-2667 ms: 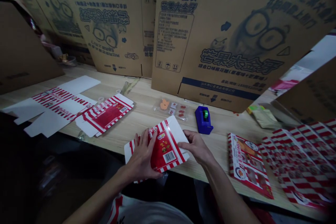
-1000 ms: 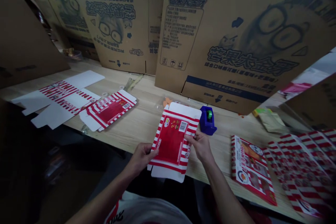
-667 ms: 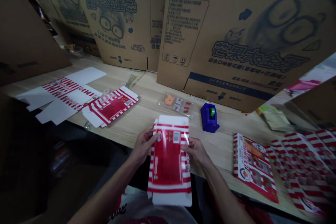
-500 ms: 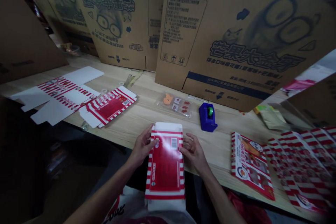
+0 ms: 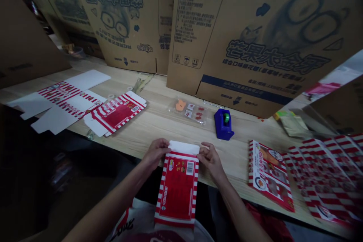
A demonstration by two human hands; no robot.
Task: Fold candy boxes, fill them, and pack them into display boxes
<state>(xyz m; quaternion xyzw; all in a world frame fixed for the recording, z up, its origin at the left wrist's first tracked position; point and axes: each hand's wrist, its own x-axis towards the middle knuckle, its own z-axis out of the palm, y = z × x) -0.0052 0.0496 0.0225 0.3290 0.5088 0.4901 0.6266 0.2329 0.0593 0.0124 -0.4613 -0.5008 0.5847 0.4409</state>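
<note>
Both my hands grip the far end of a flattened red-and-white striped carton [image 5: 178, 193], which hangs over the table's near edge towards me. My left hand [image 5: 155, 154] pinches its left corner, and my right hand [image 5: 211, 162] holds the right corner. Between them a white unprinted flap [image 5: 183, 147] sticks up. The carton's red face shows small food pictures and a barcode. My fingers hide parts of its upper corners.
On the light wood table [image 5: 153, 130] lie flat carton blanks [image 5: 59, 102], a folded carton [image 5: 117, 113], a sticker packet [image 5: 188, 111], a blue tape dispenser [image 5: 223, 124], a printed carton [image 5: 269, 176] and a striped blank pile [image 5: 326, 177]. Large cardboard sheets [image 5: 255, 38] stand behind.
The carton has turned from slanted to straight and moved towards me past the table edge. My hands have shifted to its far end, on either side of the white flap.
</note>
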